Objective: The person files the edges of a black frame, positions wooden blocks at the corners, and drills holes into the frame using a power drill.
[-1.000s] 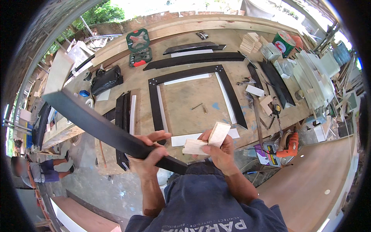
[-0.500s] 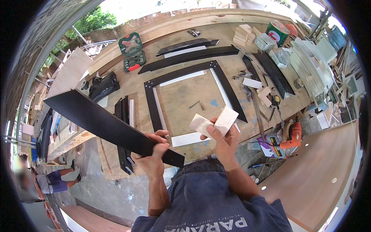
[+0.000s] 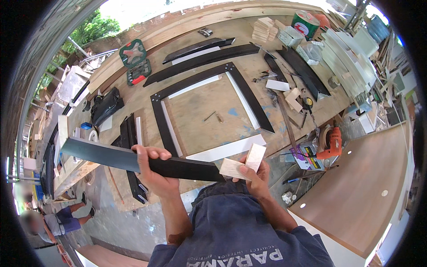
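Note:
My left hand [image 3: 150,171] grips a long black board [image 3: 111,158] near its right end; the board runs out to the left, almost level. My right hand [image 3: 254,174] holds two small pale wood blocks [image 3: 242,164] pressed against the board's right end. Beyond my hands, on the plywood workbench [image 3: 204,111], lies a black three-sided frame [image 3: 195,82], open toward me, with white strips inside it. A white strip [image 3: 224,149] lies at the frame's near open side.
More black boards [image 3: 200,58] lie at the back of the bench and black pieces [image 3: 129,147] at its left. An orange power drill [image 3: 331,140], a green tool case [image 3: 135,62], a green can [image 3: 304,24] and wood offcuts sit around. A brown panel [image 3: 360,187] stands at right. A person [image 3: 49,220] crouches at lower left.
The black board has swung from steeply tilted to nearly level. My right hand has brought the wood blocks against its right end.

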A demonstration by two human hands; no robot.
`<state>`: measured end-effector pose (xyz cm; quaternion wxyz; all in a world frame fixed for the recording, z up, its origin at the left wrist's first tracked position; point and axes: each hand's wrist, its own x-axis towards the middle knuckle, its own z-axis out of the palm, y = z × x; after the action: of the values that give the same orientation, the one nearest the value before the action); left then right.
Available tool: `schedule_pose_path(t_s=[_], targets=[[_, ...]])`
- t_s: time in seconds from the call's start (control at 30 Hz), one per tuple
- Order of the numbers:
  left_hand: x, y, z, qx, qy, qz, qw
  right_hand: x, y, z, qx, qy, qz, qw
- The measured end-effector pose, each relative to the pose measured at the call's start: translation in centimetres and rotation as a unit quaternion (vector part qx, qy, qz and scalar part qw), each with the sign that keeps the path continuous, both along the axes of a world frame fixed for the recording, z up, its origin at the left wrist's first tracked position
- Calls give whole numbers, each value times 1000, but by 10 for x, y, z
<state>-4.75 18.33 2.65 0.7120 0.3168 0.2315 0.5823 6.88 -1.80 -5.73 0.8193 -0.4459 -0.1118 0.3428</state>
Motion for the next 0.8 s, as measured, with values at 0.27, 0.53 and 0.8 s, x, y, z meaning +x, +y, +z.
schedule_pose_path(t_s=[0.27, 0.53, 0.8], targets=[[-3, 9, -2, -42, -56, -14, 997, 7, -1, -2, 34, -4, 10, 999], [-4, -1, 0, -41, -39, 27, 998, -2, 7, -7, 76, -57, 50, 994], [8, -18, -13, -70, -68, 11, 995, -21, 39, 7, 115, -63, 1, 991]])
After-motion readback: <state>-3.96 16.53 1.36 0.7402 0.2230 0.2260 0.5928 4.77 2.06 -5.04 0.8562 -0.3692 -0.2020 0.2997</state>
